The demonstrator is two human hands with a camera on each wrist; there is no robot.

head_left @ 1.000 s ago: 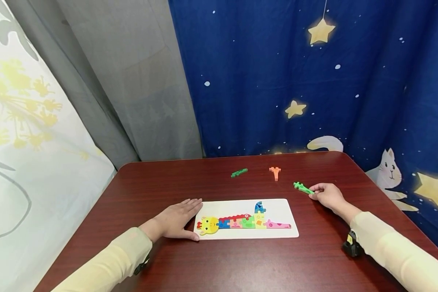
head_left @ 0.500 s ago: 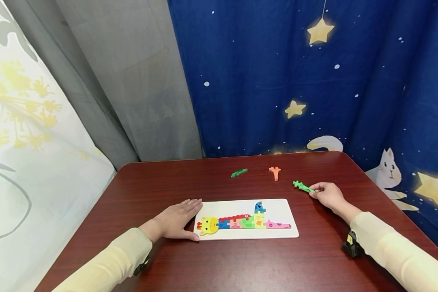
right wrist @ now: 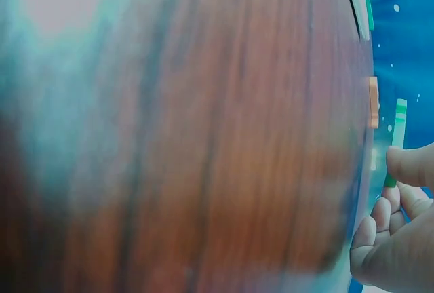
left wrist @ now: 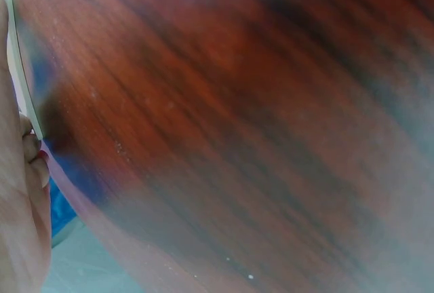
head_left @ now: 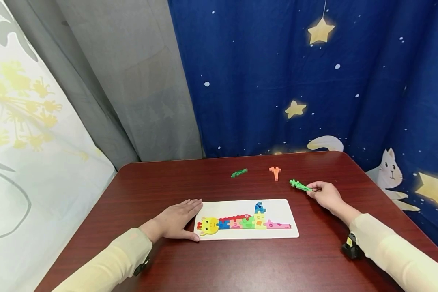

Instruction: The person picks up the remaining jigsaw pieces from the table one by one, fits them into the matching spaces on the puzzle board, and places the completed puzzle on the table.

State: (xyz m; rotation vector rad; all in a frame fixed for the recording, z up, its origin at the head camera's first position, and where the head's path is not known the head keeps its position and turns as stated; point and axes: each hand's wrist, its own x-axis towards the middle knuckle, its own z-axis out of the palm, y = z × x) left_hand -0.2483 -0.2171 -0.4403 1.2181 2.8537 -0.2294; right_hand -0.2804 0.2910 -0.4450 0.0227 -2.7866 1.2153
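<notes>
I have the right grip pinched closed on the right end of the light green piece, just beyond the far right corner of the board. I see the left grip with fingers outstretched, grasping nothing, resting against the board's left edge; farther off on the table lie an orange piece and, left of it, a dark green piece.

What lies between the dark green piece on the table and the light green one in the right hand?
The orange piece lies between the dark green piece and the light green piece, as the head view shows.
</notes>
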